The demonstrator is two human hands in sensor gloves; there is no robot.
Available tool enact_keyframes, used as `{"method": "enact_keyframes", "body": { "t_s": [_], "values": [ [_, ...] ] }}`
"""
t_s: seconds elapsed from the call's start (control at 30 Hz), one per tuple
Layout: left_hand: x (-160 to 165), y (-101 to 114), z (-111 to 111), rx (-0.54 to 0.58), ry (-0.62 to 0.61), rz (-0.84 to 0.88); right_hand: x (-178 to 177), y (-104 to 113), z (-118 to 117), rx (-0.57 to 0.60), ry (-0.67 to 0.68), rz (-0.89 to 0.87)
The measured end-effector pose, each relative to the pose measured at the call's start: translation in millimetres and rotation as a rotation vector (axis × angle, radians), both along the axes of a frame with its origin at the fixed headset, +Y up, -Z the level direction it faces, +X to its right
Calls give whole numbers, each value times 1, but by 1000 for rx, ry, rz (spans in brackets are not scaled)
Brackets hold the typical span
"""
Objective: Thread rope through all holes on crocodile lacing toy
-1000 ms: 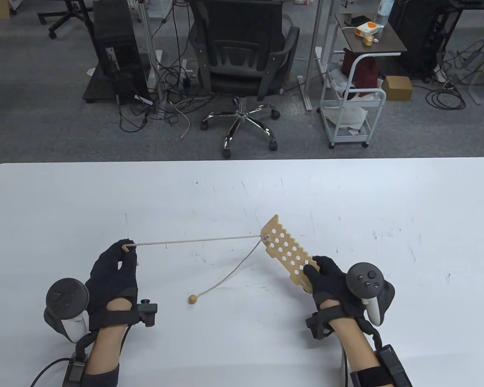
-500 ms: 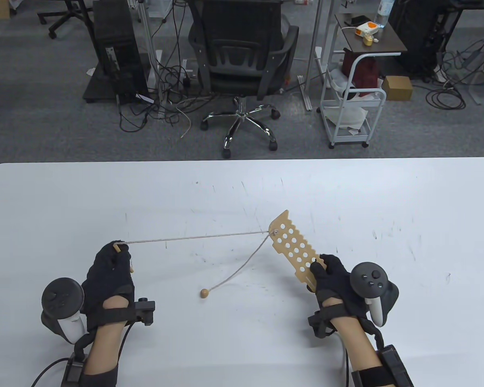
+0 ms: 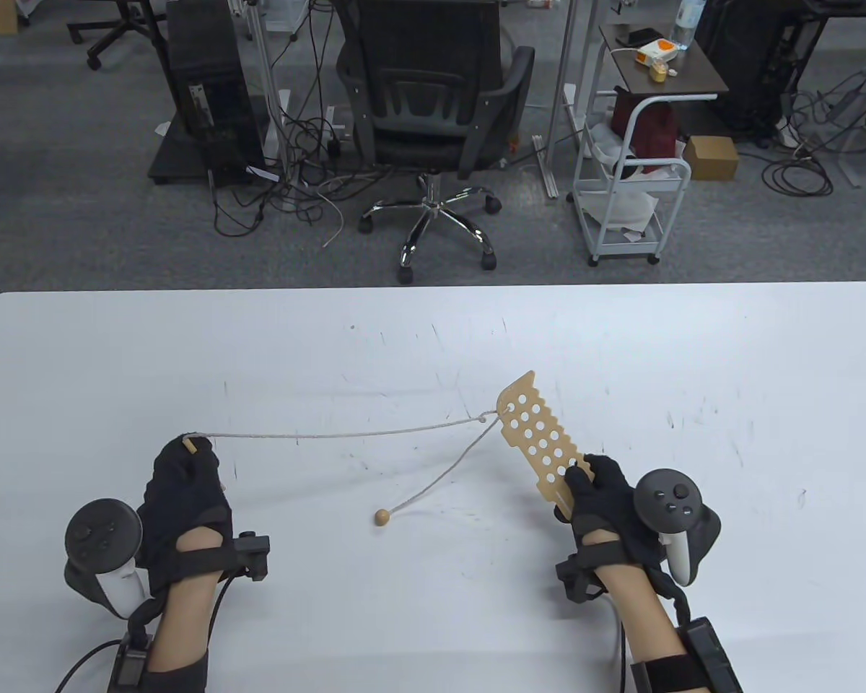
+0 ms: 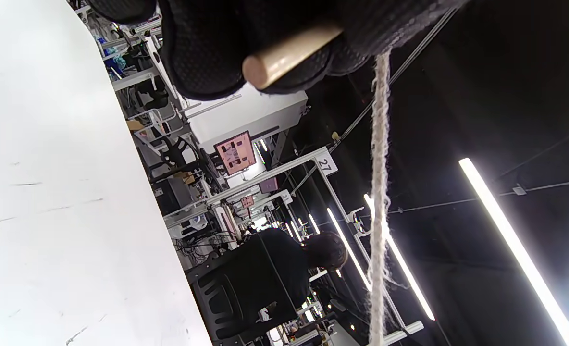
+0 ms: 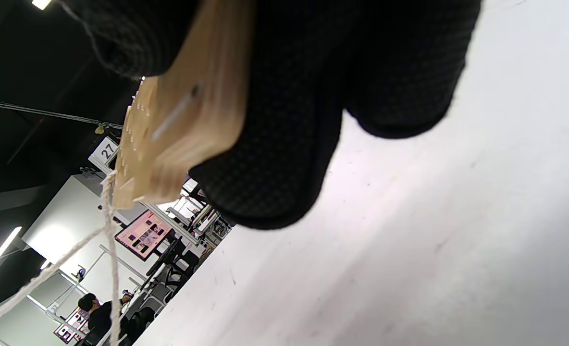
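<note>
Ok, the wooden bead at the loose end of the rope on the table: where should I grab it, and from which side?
Probably pinch the wooden bead itself across its round sides, coming straight down from above. It lies free on the table, with the rope leaving it up and to the right toward the crocodile toy, so its near-left side is unobstructed. The left hand holds the wooden needle; the right hand grips the toy.

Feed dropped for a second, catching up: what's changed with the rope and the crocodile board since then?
The right hand swung the crocodile board rightward and more upright. The left hand drew the wooden needle further left, pulling the rope through. The bead slid right. Both hands kept their grips; only one hole is threaded.
</note>
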State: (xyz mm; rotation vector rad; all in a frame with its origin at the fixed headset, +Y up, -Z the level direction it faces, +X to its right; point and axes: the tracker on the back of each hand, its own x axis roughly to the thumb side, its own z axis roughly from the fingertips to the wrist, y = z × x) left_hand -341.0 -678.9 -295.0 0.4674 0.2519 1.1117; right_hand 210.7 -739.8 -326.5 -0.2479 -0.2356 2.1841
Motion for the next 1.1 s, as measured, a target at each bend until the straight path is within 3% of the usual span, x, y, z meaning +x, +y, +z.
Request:
{"method": "enact_keyframes", "body": {
  "t_s": [1.1],
  "values": [
    [-15,5,5,48,39,29,20,-9,-3,-52,-106,-56]
  ]
}}
